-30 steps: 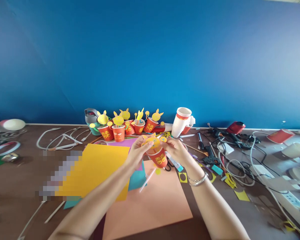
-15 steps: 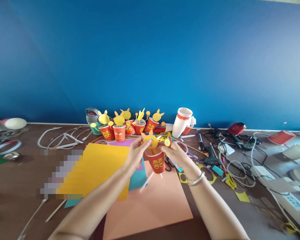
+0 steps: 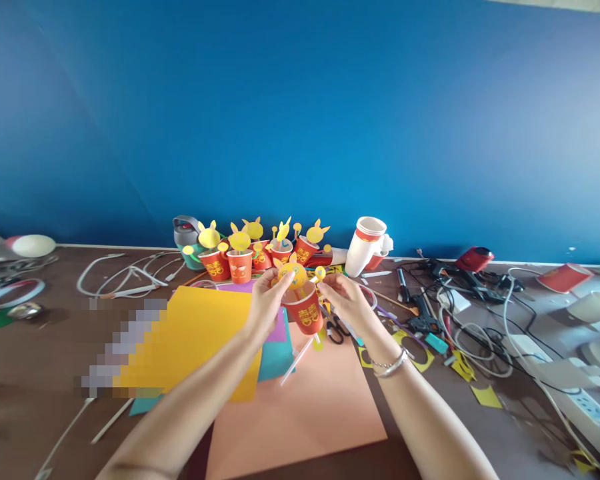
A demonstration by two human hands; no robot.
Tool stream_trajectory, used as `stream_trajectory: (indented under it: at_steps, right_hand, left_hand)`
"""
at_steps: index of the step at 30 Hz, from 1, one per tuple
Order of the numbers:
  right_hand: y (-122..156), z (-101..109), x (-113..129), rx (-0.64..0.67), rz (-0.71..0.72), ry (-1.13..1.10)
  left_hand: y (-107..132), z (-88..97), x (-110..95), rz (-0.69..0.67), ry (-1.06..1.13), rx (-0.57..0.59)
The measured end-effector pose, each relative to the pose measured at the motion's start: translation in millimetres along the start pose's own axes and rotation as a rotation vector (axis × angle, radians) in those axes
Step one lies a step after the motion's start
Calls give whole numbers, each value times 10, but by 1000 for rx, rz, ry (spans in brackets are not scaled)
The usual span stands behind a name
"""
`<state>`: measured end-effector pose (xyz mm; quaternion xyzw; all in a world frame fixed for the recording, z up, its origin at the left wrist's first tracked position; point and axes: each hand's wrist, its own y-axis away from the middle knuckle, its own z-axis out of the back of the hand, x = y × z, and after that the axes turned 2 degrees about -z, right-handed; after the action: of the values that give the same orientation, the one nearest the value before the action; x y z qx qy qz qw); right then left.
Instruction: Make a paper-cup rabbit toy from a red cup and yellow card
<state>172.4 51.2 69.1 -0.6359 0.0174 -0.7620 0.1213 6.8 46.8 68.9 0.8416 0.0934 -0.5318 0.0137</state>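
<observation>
Above the peach paper, a red paper cup with gold print leans to one side in my left hand. My left thumb lies over the eared yellow paper head, which stands at the cup's rim with a small face drawn on it. At the cup's right side, my right hand has its thumb and fingers closed by a small yellow paper disc, pinching at its stem. A white straw slants below the cup. Whether the straw is fixed to it I cannot tell.
Several finished cup figures line the wall beside a stack of white cups. Yellow sheets and a peach sheet cover the middle. Black scissors, a glue gun, and cables lie to the right.
Both hands have shifted slightly left and up with the cup, which now tilts more. The small disc has moved left, closer to the head. Scissors handles show more fully.
</observation>
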Motion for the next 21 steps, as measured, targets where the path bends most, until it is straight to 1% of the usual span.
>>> stream_trajectory:
  at_steps: [2,4,7,11,14,18,21]
  right_hand:
    - [-23,32,13,-31,-7,52]
    - [-29,68,38,-9,20,97]
    - [-15,113,74,39,140,197]
    - [5,152,91,83,308,366]
    - [6,168,85,106,383,431]
    - [-5,169,64,102,395,446]
    - [-15,162,55,78,324,396]
  left_hand:
    - [-15,13,-3,6,-9,8]
    - [-28,21,-10,11,-30,13]
    - [-39,23,-21,19,-58,22]
    - [-42,34,-19,66,-50,71]
    - [-50,52,-6,91,-65,86]
    - [-63,58,3,111,-67,88]
    - [-64,50,-7,119,-64,66]
